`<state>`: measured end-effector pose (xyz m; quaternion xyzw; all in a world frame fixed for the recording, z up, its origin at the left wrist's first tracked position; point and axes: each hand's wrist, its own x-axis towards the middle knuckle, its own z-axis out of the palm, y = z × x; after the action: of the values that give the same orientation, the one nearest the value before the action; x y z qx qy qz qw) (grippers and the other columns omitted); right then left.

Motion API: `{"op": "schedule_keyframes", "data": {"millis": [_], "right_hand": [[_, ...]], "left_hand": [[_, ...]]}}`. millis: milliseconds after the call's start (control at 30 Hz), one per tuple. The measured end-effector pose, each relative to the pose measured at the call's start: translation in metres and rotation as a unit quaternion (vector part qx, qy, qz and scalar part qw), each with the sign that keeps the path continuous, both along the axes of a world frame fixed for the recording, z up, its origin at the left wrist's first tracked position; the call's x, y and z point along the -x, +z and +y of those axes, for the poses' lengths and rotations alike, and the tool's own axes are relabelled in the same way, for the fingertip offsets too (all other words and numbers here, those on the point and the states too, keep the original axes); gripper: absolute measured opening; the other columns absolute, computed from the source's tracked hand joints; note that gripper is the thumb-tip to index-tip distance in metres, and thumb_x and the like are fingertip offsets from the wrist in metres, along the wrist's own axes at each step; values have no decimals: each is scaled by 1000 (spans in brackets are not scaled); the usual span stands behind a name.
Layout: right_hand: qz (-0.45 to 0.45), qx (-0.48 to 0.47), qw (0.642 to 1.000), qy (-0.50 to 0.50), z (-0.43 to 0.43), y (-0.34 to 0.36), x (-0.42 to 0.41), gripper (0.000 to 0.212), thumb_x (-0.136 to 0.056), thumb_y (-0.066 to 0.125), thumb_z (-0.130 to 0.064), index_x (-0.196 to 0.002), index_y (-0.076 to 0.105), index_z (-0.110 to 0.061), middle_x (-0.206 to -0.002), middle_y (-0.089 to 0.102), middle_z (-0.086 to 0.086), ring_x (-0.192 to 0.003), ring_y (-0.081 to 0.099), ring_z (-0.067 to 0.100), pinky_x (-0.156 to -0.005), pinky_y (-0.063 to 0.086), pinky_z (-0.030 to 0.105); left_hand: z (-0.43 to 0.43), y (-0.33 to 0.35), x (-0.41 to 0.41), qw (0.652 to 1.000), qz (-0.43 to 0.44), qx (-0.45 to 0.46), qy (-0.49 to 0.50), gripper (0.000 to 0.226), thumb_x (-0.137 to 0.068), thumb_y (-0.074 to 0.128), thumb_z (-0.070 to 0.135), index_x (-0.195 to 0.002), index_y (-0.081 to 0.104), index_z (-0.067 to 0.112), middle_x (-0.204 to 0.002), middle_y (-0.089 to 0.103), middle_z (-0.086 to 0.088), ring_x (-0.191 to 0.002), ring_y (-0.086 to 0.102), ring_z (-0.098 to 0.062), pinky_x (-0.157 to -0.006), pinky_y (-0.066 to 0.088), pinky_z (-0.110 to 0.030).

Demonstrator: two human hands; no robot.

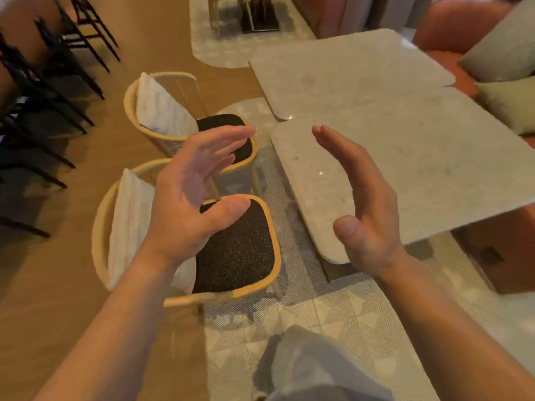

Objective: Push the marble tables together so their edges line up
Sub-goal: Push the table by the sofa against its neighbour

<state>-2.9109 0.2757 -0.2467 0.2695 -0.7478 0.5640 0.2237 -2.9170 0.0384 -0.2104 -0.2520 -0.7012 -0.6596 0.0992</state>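
Near marble table point(419, 169) abutted far marble table point(347, 73), side edges offset; alignment outstanding; left hand point(191, 195) and right hand point(359, 204) spread, empty.

Head camera, one wide view, looking forward and down.

It sits above the person's own arms and faces down past both raised hands, the left hand point(188, 195) and right hand point(359, 209) close to the lens and filling the middle. The near bench point(419, 169) and far bench point(347, 70) run off toward the upper right, the chairs point(234, 250) lie at left, and the rug point(318, 314) lies directly underneath. Edges bend and blur.
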Motion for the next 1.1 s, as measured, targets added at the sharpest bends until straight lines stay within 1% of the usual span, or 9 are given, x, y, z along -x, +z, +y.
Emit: {"op": "schedule_keyframes", "data": {"millis": [200, 367, 467, 533, 700, 833, 933, 1000, 1100], "right_hand": [[-12, 27, 999, -44, -55, -28, 44, 96, -98, 48, -80, -154, 42, -3, -157, 52, 12, -150, 51, 26, -122, 40, 44], [-15, 54, 994, -92, -105, -26, 76, 94, -98, 49, -79, -155, 42, -3, -157, 52, 16, -151, 50, 29, -122, 40, 49], [-24, 61, 989, -136, -118, -25, 78, 92, -98, 49, -80, -155, 44, -9, -158, 53, 14, -151, 50, 31, -122, 41, 55], [-32, 55, 981, -185, -123, -25, 78, 89, -97, 49, -82, -155, 44, -14, -159, 53, 12, -151, 49, 30, -122, 41, 58], [-57, 32, 948, -312, -156, -32, 71, 91, -95, 48, -83, -155, 44, -14, -159, 52, 14, -151, 49, 31, -123, 40, 60], [-80, -7, 907, -414, -220, -36, 54, 92, -93, 49, -85, -155, 43, -17, -160, 51, 11, -152, 49, 30, -123, 40, 58], [-90, -1, 884, -460, -276, -25, 51, 87, -93, 51, -84, -154, 43, -22, -159, 51, 8, -151, 49, 30, -123, 40, 56], [-84, -6, 871, -484, -309, -13, 51, 88, -94, 51, -83, -155, 43, -20, -160, 51, 7, -151, 50, 28, -124, 41, 53], [-68, -22, 857, -511, -344, 7, 48, 90, -94, 52, -82, -155, 42, -17, -160, 51, 8, -152, 49, 27, -124, 41, 51]], "left_hand": [[-50, -14, 61, 999, 12, 46, -23, 71, -85, 77, 71, -138, 58, 27, -146, 65, -6, -144, 58, -35, -120, 45, -57], [-94, -7, 111, 994, -4, 70, -82, 66, -87, 76, 69, -138, 59, 32, -147, 64, -7, -146, 57, -34, -121, 44, -52], [-101, -3, 141, 990, 0, 57, -129, 59, -88, 77, 68, -139, 62, 41, -146, 64, -5, -146, 57, -32, -121, 44, -50], [-102, -9, 162, 984, 10, 45, -174, 59, -89, 77, 66, -140, 61, 42, -147, 64, -3, -147, 56, -31, -120, 44, -47], [-112, -44, 215, 956, 19, 8, -292, 61, -91, 78, 64, -144, 59, 40, -153, 61, -6, -151, 51, -34, -122, 41, -48], [-137, -62, 248, 928, 17, -39, -371, 61, -89, 79, 64, -143, 60, 44, -157, 58, 1, -154, 48, -34, -127, 37, -51], [-167, -56, 261, 908, 2, -56, -416, 62, -87, 80, 65, -142, 61, 44, -157, 58, 1, -154, 48, -35, -127, 36, -50], [-189, -49, 266, 899, -4, -62, -434, 63, -86, 81, 66, -142, 61, 45, -157, 59, 1, -154, 48, -33, -127, 37, -47], [-214, -31, 273, 887, 3, -61, -458, 64, -84, 81, 67, -141, 61, 47, -156, 59, 5, -154, 49, -32, -128, 36, -51]]}}
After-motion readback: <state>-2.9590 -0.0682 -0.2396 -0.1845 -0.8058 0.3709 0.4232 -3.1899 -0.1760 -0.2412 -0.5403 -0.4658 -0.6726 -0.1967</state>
